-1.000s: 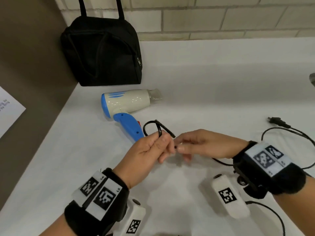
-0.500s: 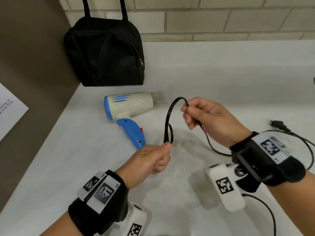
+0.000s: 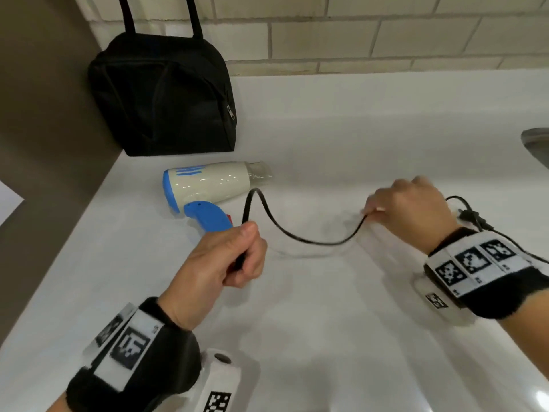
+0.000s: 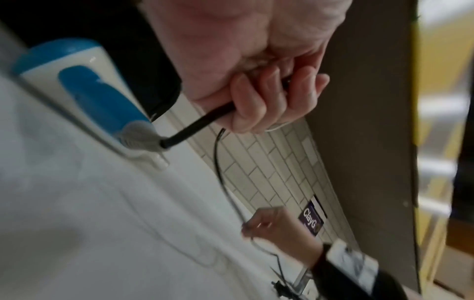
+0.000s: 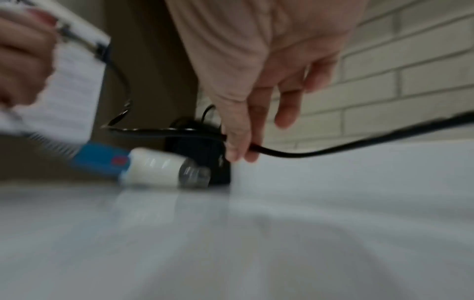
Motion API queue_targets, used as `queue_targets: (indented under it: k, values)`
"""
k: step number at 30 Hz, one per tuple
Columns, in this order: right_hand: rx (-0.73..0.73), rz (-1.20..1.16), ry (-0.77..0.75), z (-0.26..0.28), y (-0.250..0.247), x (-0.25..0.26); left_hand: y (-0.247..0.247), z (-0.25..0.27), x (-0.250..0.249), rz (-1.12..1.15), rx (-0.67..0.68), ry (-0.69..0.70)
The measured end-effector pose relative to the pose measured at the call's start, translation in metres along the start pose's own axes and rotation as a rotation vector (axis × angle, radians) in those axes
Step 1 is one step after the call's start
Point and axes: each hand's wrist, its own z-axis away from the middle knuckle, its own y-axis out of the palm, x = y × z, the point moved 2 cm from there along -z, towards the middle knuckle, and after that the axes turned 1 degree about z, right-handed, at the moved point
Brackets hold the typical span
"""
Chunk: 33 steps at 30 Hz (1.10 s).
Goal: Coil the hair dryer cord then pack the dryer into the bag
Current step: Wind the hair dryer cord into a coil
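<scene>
Your right hand (image 3: 411, 209) has slid out along the cord (image 3: 300, 237), pinching it; your left hand (image 3: 225, 260) clamps the first loop. The dryer (image 3: 208, 185) lies on the desk (image 3: 326, 322); coiling has barely begun.

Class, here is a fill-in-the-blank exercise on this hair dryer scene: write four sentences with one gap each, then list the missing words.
1. The hair dryer has a handle coloured ____.
2. The black bag stands against the wall with its zip ____.
3. Both the left hand and the right hand hold the ____.
4. The dryer lies on the white ____.

Missing words: blue; closed; cord; counter
</scene>
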Motion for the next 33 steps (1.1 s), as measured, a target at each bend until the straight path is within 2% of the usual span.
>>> queue_targets:
  k: [1,3,4,6,7,8,10,12,13,16,17,18,19,21,22,23,24,26,29,30,31,33]
  values:
    - [-0.096,-0.085,0.097,-0.006,-0.007,-0.005,0.0,0.003,-0.002,-0.044,0.012,0.028]
    - [-0.138,-0.274,0.315,-0.021,-0.016,-0.019,-0.001,0.008,-0.001,-0.077,0.0,0.037]
    - [-0.156,-0.419,0.405,-0.03,-0.019,-0.028,-0.002,0.01,0.001,-0.069,-0.024,0.025]
    - [-0.295,-0.805,0.516,-0.045,-0.032,-0.037,-0.003,0.012,0.007,-0.051,-0.065,-0.005]
    - [-0.359,-0.966,0.507,-0.05,-0.041,-0.038,-0.002,0.012,0.01,-0.054,-0.078,-0.018]
    - [-0.356,-1.094,0.446,-0.052,-0.05,-0.035,-0.002,0.012,0.012,-0.061,-0.089,-0.029]
    - [-0.122,-1.211,0.239,-0.053,-0.063,-0.025,-0.003,0.011,0.016,-0.061,-0.121,-0.046]
    - [0.154,-1.139,0.115,-0.046,-0.073,-0.021,-0.005,0.009,0.018,-0.031,-0.163,-0.06]
    - [0.203,-1.067,0.107,-0.04,-0.078,-0.025,-0.006,0.009,0.018,-0.016,-0.177,-0.058]
    - [0.117,-0.815,0.166,-0.016,-0.099,-0.05,-0.009,0.009,0.017,0.009,-0.196,-0.051]
    - [0.149,-0.714,0.211,-0.006,-0.103,-0.061,-0.009,0.009,0.017,0.014,-0.201,-0.052]
    - [0.245,-0.584,0.263,0.007,-0.102,-0.073,-0.009,0.01,0.016,0.018,-0.205,-0.054]
    - [0.402,-0.445,0.317,0.02,-0.098,-0.083,-0.009,0.01,0.016,0.02,-0.208,-0.056]
    - [0.81,-0.228,0.424,0.052,-0.074,-0.093,-0.008,0.009,0.015,0.019,-0.211,-0.059]
    - [0.973,-0.156,0.43,0.07,-0.058,-0.092,-0.007,0.009,0.014,0.02,-0.211,-0.06]
    - [1.058,-0.118,0.394,0.084,-0.044,-0.088,-0.007,0.008,0.014,0.02,-0.211,-0.06]
    - [1.072,-0.114,0.342,0.094,-0.03,-0.082,-0.006,0.007,0.014,0.014,-0.213,-0.057]
    - [0.964,-0.199,0.327,0.099,-0.013,-0.073,-0.005,0.006,0.012,-0.005,-0.212,-0.051]
    - [0.887,-0.353,0.39,0.085,-0.007,-0.068,-0.003,0.006,0.01,-0.013,-0.206,-0.055]
    - [0.822,-0.408,0.423,0.077,-0.008,-0.069,-0.003,0.006,0.01,-0.017,-0.206,-0.054]
    - [0.703,-0.495,0.477,0.067,-0.012,-0.073,-0.004,0.006,0.009,-0.016,-0.207,-0.056]
    - [0.312,-0.711,0.616,0.044,-0.02,-0.085,-0.005,0.008,0.01,-0.007,-0.221,-0.069]
